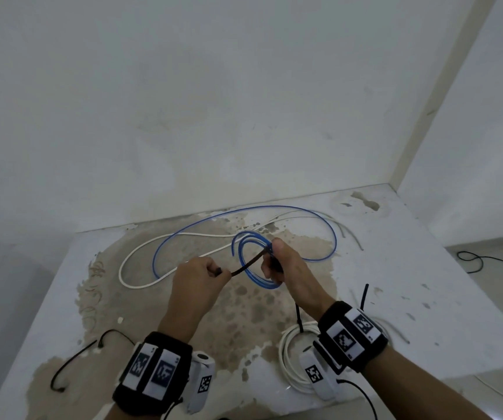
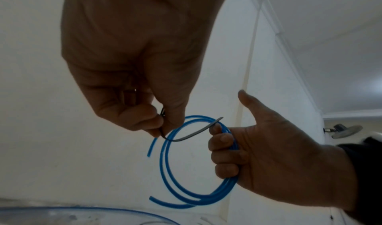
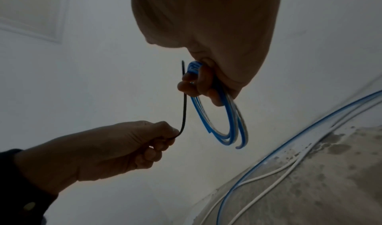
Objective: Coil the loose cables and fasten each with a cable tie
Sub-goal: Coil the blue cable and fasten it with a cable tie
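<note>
A small blue cable coil hangs upright above the table, gripped on its right side by my right hand. A black cable tie runs through the coil's loop. Its tip lies against the bundle at my right fingers, and its head end is pinched by my left hand. From the left wrist the cable tie crosses the coil. The right wrist view shows the tie beside the coil. One more blue cable lies loose in a wide loop on the table.
On the stained white table, a loose white cable lies under the blue one. A coiled white cable with a black tie lies at front right. Spare black ties lie at front left. The wall is close behind.
</note>
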Demonstrator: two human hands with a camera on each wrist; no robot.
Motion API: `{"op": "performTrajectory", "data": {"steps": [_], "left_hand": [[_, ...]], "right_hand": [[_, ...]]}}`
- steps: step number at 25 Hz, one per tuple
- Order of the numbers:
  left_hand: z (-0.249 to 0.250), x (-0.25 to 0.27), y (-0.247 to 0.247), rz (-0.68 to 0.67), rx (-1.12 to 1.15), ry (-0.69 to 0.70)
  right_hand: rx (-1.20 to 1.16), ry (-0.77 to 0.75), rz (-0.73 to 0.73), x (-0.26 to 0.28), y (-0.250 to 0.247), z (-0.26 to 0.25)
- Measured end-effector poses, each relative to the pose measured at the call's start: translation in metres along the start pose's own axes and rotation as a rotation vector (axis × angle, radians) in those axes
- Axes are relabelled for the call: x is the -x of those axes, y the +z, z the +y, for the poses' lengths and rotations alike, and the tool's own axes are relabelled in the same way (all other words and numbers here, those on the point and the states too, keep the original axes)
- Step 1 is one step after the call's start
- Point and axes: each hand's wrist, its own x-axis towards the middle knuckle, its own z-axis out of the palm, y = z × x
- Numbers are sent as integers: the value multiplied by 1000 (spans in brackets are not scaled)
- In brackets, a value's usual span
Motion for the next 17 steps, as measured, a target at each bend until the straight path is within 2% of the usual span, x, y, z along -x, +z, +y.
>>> {"op": "performTrajectory", "data": {"steps": [3,5,7,9,11,14,17], "left_hand": [[1,1,0,42,-48,40],[2,3,1,64,5,63],[7,4,2,56,208,23],[16,5,5,-39,452,-64],[26,6,10,-126,595,-115],[34,6,17,-147,581,-109],[32,3,18,-111,570,-186]], "right_hand": [[109,-9,46,-3,1,3],[81,28,89,-7,0,6],[-25,101,122,-10,-1,5],[-153,173,123,-11,-2,1],[-182,199,92,-10,-1,-2],[-153,204,53,-8,0,-2],[-107,216,139,-7,-7,1]]}}
